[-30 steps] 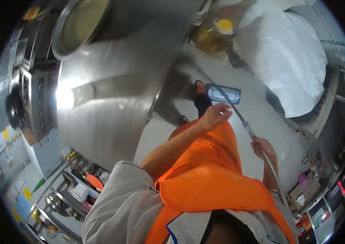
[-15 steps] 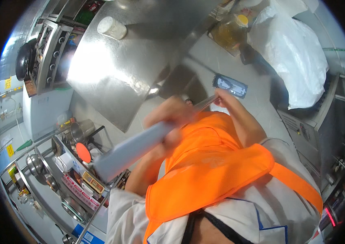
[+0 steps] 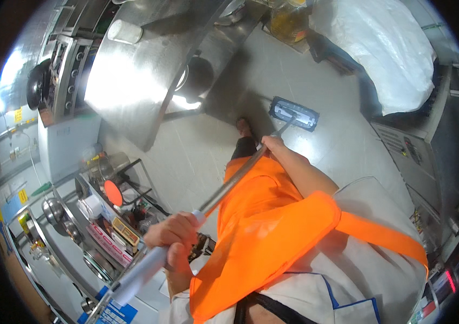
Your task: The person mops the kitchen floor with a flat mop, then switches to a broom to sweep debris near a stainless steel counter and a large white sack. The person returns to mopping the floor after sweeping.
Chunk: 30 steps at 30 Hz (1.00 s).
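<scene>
Mop [image 3: 230, 186]: long axis diagonal, head [image 3: 294, 114] upper right on floor [image 3: 343, 148], beyond table [image 3: 126, 81] right edge
Left hand [image 3: 173, 237]: fingers wrapped round grip [image 3: 142, 274]
Right hand [image 3: 273, 144]: fingers round shaft

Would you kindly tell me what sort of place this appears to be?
Most likely a working kitchen: a silvery metal stove with round knobs stands at the left, a round black pan sits by it, and a broad, shiny steel worktable stands nearby.
</scene>
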Motion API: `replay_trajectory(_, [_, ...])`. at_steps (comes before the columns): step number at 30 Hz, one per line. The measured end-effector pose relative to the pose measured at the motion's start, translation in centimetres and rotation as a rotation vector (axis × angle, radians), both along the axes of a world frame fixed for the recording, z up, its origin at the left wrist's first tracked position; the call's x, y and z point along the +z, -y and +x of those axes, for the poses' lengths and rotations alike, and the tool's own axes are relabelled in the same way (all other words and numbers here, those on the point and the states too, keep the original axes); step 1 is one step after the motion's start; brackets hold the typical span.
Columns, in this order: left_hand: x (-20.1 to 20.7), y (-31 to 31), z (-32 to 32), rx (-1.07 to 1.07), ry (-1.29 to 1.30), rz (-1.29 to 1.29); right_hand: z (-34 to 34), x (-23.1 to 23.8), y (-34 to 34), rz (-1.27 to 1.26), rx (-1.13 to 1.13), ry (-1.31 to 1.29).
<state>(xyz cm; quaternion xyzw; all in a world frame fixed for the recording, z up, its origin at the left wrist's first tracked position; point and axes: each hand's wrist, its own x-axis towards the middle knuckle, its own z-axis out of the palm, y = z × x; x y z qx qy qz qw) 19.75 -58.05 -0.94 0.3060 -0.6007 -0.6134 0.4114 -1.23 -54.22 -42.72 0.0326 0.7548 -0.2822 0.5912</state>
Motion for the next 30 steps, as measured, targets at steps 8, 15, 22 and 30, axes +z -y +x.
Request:
replay_trajectory(8, [8.0,0.3,3.2,0.086,-0.422,-0.088,-0.4,6.8,-3.4,-0.118,-0.404,0.164])
replay_trajectory(15, [1.9,-1.2,-3.9,0.104,-0.207,0.101,-6.4,2.9,-3.0,-0.063,-0.741,0.194])
replay_trajectory(22, [2.8,-1.6,-2.2,0.039,-0.06,0.19,-3.8,1.2,-5.3,0.006,-0.579,0.168])
replay_trajectory(30, [4.1,-0.2,6.4,0.056,-0.256,0.059,-3.4,3.7,-0.5,-0.147,-0.702,0.274])
